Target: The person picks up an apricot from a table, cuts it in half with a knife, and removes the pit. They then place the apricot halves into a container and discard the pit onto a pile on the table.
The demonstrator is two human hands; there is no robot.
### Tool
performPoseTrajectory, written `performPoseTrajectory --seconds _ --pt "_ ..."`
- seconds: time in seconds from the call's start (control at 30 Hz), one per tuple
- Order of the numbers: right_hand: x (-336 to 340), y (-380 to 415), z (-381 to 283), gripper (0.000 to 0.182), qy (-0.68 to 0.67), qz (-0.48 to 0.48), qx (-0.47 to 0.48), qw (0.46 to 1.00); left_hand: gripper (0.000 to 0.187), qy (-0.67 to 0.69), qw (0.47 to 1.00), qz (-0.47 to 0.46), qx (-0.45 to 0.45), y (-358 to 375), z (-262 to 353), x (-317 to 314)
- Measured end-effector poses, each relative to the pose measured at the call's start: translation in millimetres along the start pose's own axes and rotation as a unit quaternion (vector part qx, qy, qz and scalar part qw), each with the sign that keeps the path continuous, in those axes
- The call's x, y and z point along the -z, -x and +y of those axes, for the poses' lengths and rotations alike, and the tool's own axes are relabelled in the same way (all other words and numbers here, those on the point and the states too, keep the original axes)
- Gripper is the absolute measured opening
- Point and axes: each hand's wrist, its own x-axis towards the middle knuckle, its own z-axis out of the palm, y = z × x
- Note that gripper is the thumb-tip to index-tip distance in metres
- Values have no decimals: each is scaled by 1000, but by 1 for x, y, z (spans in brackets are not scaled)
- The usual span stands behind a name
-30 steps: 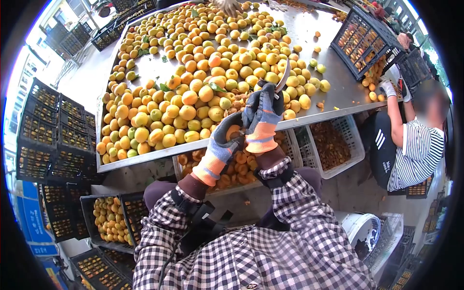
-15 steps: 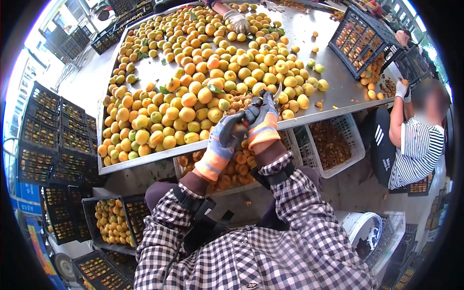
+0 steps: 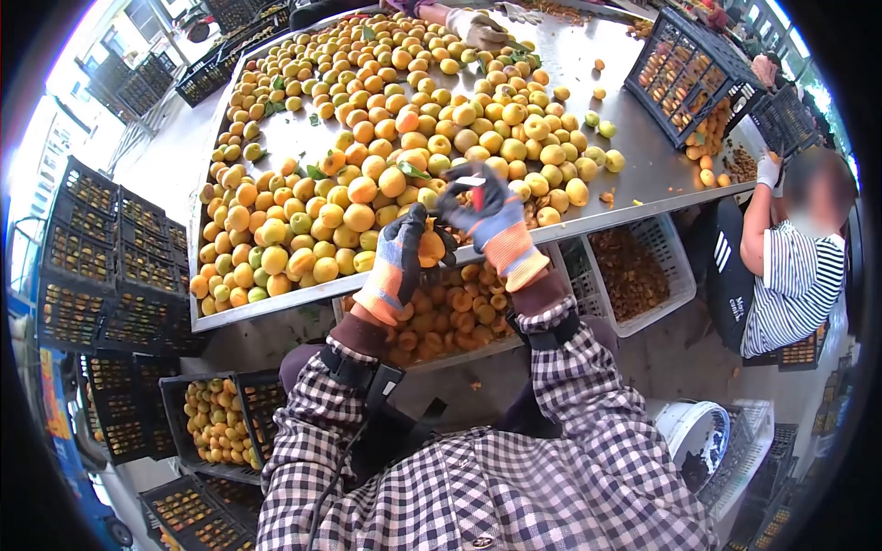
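Observation:
My left hand (image 3: 395, 262), in a grey and orange work glove, is closed around an orange apricot (image 3: 431, 249) just in front of the table edge. Beside it, my right hand (image 3: 489, 216) wears a matching glove and is partly smeared by motion. Its fingers are wrapped round a small knife (image 3: 478, 196) with a red handle; the blade is hard to make out. Whole apricots (image 3: 358, 190) are heaped on the metal table right beyond both hands. Below them, a crate under the edge holds halved apricots (image 3: 455, 317).
A co-worker's gloved hand (image 3: 478, 29) is at the table's far side. A tipped black crate (image 3: 694, 78) spills apricots at right, near a seated person (image 3: 790, 266). A white crate (image 3: 675, 308) holds brown pieces. Stacked crates (image 3: 110, 257) stand left; a white bucket (image 3: 703, 432) is lower right.
My hands have drawn apart, and the apricot in my left hand now shows clearly. My right hand has turned with the knife. The co-worker's gloved hand across the table has moved right.

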Motion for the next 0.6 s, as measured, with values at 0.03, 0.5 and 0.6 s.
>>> performPoseTrajectory --seconds 0.03,0.5,0.6 --pt "-2 6 -1 35 35 -55 -31 997 48 -17 1000 12 -3 0 4 -1" --pt "11 17 6 30 252 -9 53 966 50 -92 995 -24 -31 8 -8 3" --pt "31 19 1 31 179 -6 13 984 55 143 980 -85 108 12 31 8"
